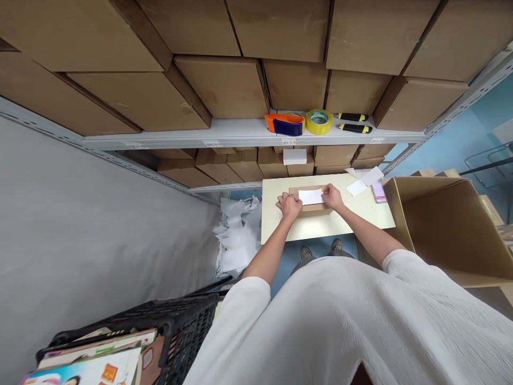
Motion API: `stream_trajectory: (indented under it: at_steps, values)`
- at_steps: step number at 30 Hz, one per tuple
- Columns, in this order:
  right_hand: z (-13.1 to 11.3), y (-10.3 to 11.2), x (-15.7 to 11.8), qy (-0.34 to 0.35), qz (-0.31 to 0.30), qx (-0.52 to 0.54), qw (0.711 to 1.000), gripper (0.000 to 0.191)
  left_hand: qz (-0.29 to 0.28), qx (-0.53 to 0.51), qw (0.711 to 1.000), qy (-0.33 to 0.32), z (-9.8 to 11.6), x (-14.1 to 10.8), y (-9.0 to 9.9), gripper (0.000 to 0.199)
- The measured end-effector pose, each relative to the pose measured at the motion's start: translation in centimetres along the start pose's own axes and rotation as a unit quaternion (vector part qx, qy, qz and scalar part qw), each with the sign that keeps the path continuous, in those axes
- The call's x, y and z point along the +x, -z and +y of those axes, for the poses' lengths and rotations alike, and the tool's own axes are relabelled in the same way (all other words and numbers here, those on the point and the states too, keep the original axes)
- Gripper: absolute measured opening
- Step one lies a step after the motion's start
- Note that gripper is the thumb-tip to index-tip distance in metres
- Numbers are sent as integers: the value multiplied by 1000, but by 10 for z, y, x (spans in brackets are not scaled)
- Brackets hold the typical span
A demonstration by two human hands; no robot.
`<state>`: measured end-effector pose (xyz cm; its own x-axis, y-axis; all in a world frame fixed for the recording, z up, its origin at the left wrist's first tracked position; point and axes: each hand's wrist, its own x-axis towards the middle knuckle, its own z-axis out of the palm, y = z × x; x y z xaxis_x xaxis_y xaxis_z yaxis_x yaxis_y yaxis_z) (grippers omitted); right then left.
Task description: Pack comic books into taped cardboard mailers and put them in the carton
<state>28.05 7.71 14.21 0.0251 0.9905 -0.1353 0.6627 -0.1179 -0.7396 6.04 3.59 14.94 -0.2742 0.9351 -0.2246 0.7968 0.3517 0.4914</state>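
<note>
White shirt [328,315], fingers [296,199] at edges of paper [311,197] over box [316,211], roomy tabletop [276,227]

**Pale Wall, Metal Rack, Blue Floor**

Through the head camera I have a plain grey-white wall [100,214] filling the left side, faintly shaded toward its lower part. A grey metal rack [248,140] spans the view ahead, its two visible levels lined with brown boxes [222,88]. Below it I make out a cream table [324,225] and, past its near edge, blue floor [289,259]. More blue shows at far right; I cannot tell whether that is floor or wall. My light looks soft and even.
</note>
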Motion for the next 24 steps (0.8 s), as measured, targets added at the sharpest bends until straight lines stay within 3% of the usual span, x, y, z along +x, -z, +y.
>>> stream_trajectory:
  at_steps: [9,18,21,24]
  values:
    - [5,-4,-3,35,-3,0,999,20,-12,10,1000,7,-1,0,-1,20]
    - [8,-12,-7,75,-9,-110,991,16,-10,25,1000,-6,2,-6,4,18]
    - [5,-11,-11,78,-9,-167,983,16,-8,32,999,-39,0,-11,7,20]
    - [-1,-11,-17,118,-7,-211,970,21,-8,47,992,-119,-3,-15,9,32]
